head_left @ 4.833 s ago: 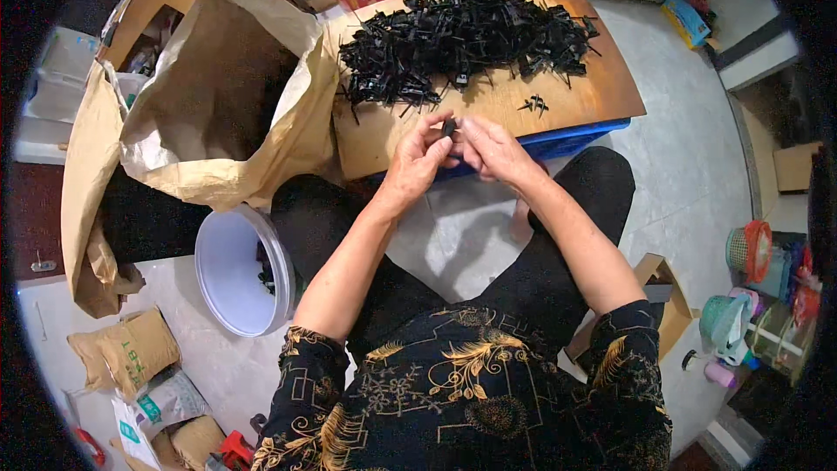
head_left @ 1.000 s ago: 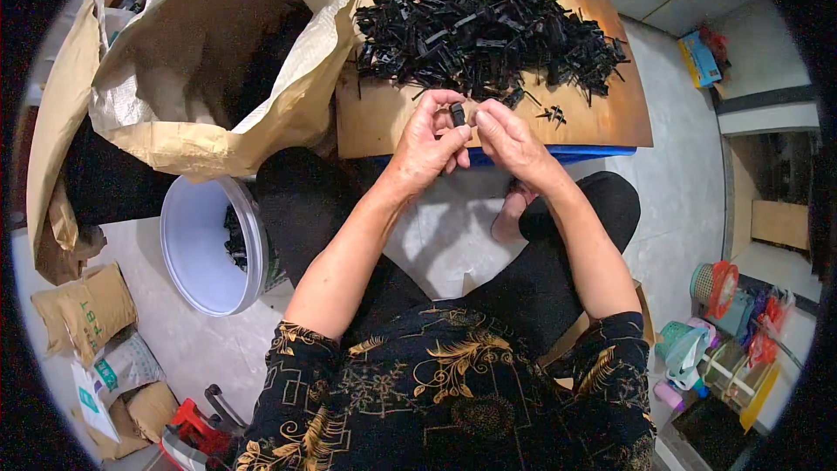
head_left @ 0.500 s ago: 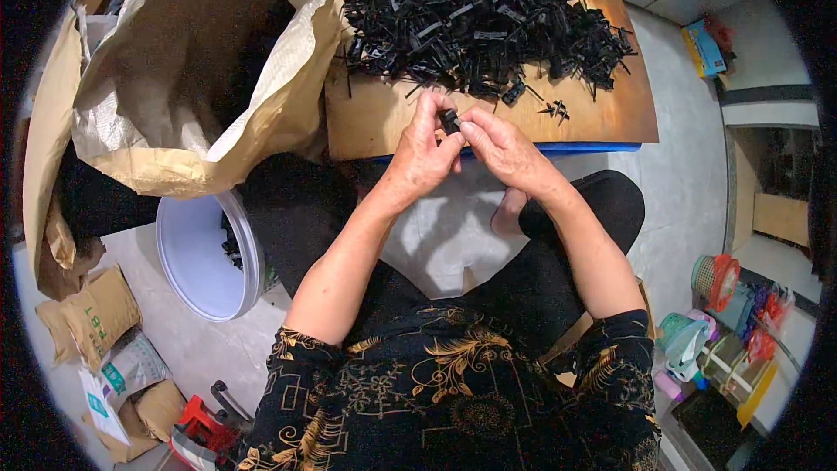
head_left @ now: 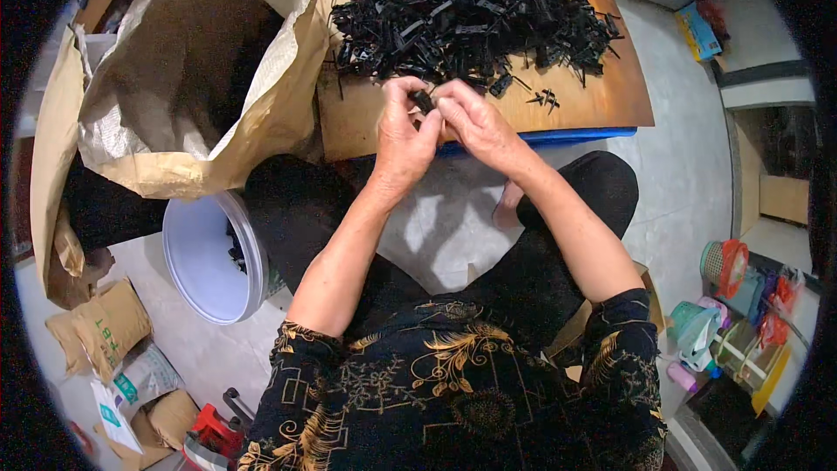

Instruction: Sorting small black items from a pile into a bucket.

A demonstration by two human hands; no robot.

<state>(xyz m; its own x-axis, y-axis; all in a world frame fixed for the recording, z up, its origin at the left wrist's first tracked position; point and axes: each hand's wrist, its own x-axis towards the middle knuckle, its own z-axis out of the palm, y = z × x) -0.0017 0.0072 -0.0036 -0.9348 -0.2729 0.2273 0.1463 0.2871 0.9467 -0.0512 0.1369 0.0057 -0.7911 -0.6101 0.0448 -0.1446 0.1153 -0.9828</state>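
Note:
Above the near edge of a wooden board (head_left: 357, 126), my two hands are close together. A small black plastic part (head_left: 422, 101) is pinched in my left hand (head_left: 404, 135), between thumb and fingers. My right hand (head_left: 478, 126) has its thumb and forefinger pressed together at the part's right side; whether it grips the part or a piece of it is hidden. Behind my hands a large heap of similar black plastic parts (head_left: 471, 22) covers the far half of the board. A few thin black pieces (head_left: 543, 99) lie apart, right of my hands.
To the left a big woven sack (head_left: 174, 176) stands with its mouth open. Below it a white bucket (head_left: 205, 270) lies tipped, some black parts inside. Paper bags (head_left: 105, 327) and a red object (head_left: 212, 433) are at lower left; baskets and plastic bags (head_left: 697, 331) at right.
Both hands have shifted slightly left together, still closed around the small black part. The whole view has also moved a little.

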